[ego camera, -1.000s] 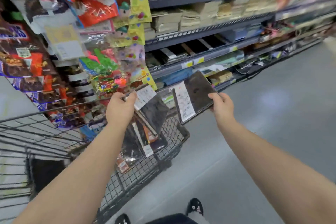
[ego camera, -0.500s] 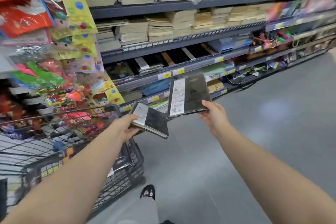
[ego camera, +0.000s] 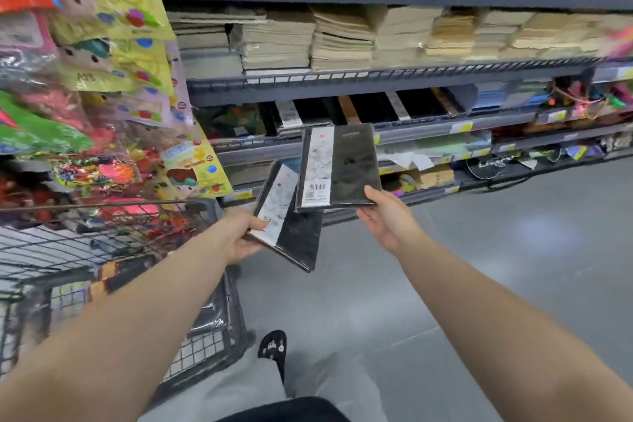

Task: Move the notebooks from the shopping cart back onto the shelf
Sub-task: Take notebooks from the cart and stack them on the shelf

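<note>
Head view, each hand gripping a notebook, cart left

The label print on the upper notebook is too small to read — only a barcode shape shows. The lower notebook is partly covered by it at the upper right, and the left hand hides its near corner. The shopping cart runs off the left edge of the frame; its contents are unclear. At far right the shelf blurs, and the hanging packets at upper left are smeared — print illegible.
</note>
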Action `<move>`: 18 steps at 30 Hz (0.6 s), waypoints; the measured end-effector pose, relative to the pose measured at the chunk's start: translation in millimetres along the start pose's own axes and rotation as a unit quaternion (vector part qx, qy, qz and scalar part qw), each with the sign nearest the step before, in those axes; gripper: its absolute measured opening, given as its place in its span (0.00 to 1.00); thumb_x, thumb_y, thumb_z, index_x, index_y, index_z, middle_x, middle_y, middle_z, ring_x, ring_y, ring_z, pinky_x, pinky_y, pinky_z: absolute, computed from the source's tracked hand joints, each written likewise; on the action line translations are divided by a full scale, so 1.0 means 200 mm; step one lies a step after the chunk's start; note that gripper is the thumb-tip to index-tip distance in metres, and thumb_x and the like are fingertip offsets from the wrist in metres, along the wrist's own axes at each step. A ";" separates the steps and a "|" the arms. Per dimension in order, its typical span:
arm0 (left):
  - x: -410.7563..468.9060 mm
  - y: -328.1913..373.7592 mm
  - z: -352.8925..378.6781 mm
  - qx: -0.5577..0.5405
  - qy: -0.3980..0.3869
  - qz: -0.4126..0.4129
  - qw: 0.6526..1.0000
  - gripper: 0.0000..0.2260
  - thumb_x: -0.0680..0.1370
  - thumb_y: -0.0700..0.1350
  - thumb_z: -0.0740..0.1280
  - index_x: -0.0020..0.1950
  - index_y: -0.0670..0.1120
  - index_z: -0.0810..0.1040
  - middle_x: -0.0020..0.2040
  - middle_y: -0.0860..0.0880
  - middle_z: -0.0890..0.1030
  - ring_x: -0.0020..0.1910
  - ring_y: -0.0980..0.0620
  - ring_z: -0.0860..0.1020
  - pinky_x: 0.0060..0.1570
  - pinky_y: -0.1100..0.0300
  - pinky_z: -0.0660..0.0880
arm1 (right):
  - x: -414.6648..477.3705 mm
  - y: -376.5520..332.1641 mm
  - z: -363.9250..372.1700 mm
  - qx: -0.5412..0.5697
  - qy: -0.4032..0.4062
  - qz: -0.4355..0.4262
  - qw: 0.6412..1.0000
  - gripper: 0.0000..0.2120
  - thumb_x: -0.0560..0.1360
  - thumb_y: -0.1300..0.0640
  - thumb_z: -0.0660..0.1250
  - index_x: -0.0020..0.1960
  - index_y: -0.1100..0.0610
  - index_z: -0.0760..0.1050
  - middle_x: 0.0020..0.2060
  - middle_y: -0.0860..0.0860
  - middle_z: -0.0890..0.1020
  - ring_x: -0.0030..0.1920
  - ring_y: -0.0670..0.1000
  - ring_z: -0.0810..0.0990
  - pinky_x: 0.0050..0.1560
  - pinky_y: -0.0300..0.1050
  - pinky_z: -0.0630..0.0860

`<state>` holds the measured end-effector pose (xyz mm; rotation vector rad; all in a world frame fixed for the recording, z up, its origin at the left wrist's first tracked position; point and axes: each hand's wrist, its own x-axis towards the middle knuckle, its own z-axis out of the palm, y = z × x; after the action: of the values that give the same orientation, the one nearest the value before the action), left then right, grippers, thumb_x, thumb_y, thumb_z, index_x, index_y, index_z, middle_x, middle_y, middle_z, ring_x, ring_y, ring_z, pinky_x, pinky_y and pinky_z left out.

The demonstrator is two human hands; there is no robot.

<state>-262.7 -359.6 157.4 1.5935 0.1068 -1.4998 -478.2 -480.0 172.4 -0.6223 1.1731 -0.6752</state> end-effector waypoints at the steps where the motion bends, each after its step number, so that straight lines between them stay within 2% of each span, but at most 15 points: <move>1: 0.02 0.01 -0.01 0.005 -0.009 0.004 1.000 0.19 0.77 0.27 0.56 0.62 0.42 0.74 0.62 0.41 0.77 0.57 0.43 0.76 0.54 0.50 0.73 | 0.04 -0.01 0.03 -0.005 -0.009 0.009 1.000 0.17 0.78 0.60 0.65 0.65 0.62 0.70 0.60 0.56 0.79 0.57 0.52 0.79 0.55 0.42 0.74; 4: 0.09 0.02 -0.02 0.012 -0.020 0.006 1.000 0.18 0.77 0.26 0.56 0.60 0.42 0.74 0.58 0.42 0.78 0.54 0.44 0.77 0.51 0.51 0.76 | 0.19 -0.07 0.11 -0.006 -0.034 0.036 0.999 0.14 0.79 0.60 0.63 0.64 0.61 0.71 0.61 0.56 0.79 0.57 0.52 0.79 0.58 0.42 0.72; 6: 0.13 0.04 -0.01 0.011 -0.017 0.001 1.000 0.17 0.76 0.26 0.56 0.56 0.41 0.76 0.55 0.42 0.80 0.48 0.46 0.80 0.43 0.54 0.81 | 0.29 -0.11 0.15 -0.002 -0.052 0.055 0.997 0.16 0.79 0.60 0.63 0.66 0.61 0.70 0.61 0.55 0.78 0.57 0.52 0.78 0.57 0.41 0.73; 8: 0.17 0.05 0.01 -0.008 0.000 -0.006 1.000 0.16 0.76 0.26 0.56 0.55 0.40 0.76 0.48 0.44 0.83 0.42 0.48 0.82 0.37 0.56 0.81 | 0.41 -0.15 0.19 -0.009 -0.061 0.075 0.995 0.18 0.79 0.60 0.62 0.68 0.62 0.68 0.61 0.56 0.77 0.59 0.53 0.76 0.60 0.41 0.72; 9: 0.18 0.05 0.02 -0.016 0.017 -0.009 1.000 0.16 0.76 0.26 0.56 0.56 0.39 0.76 0.46 0.44 0.84 0.41 0.48 0.82 0.37 0.56 0.82 | 0.47 -0.17 0.21 -0.016 -0.063 0.084 0.994 0.19 0.79 0.60 0.62 0.69 0.62 0.66 0.64 0.57 0.75 0.61 0.53 0.75 0.62 0.41 0.71; 11: 0.22 0.06 0.05 -0.027 0.037 -0.013 0.999 0.16 0.76 0.28 0.57 0.60 0.39 0.75 0.50 0.43 0.83 0.45 0.47 0.81 0.47 0.53 0.80 | 0.60 -0.21 0.25 -0.022 -0.071 0.105 0.992 0.24 0.79 0.60 0.63 0.73 0.61 0.61 0.70 0.59 0.69 0.68 0.55 0.70 0.67 0.42 0.68; 13: 0.26 0.07 0.10 -0.038 0.054 -0.015 0.998 0.15 0.76 0.29 0.59 0.58 0.41 0.76 0.50 0.45 0.83 0.45 0.48 0.82 0.53 0.51 0.78 | 0.74 -0.24 0.27 -0.026 -0.075 0.126 0.989 0.29 0.78 0.59 0.64 0.75 0.60 0.57 0.73 0.60 0.64 0.71 0.56 0.67 0.68 0.43 0.66; 15: 0.30 0.09 0.14 -0.046 0.097 -0.025 0.994 0.11 0.76 0.31 0.61 0.51 0.45 0.75 0.45 0.48 0.82 0.42 0.49 0.81 0.55 0.51 0.78 | 0.86 -0.27 0.29 -0.035 -0.069 0.148 0.986 0.29 0.78 0.57 0.65 0.75 0.59 0.58 0.73 0.62 0.64 0.71 0.56 0.68 0.67 0.43 0.68; 18: 0.37 0.10 0.20 -0.070 0.149 -0.040 0.986 0.11 0.75 0.33 0.63 0.53 0.47 0.73 0.48 0.47 0.80 0.44 0.48 0.79 0.57 0.50 0.76 | 0.97 -0.29 0.30 -0.059 -0.050 0.168 0.983 0.29 0.76 0.54 0.68 0.73 0.58 0.63 0.68 0.60 0.70 0.63 0.53 0.75 0.58 0.40 0.76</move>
<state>-260.8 -434.0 113.0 1.7039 0.4402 -1.2743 -383.5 -659.4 113.5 -0.5330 1.1935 -0.2857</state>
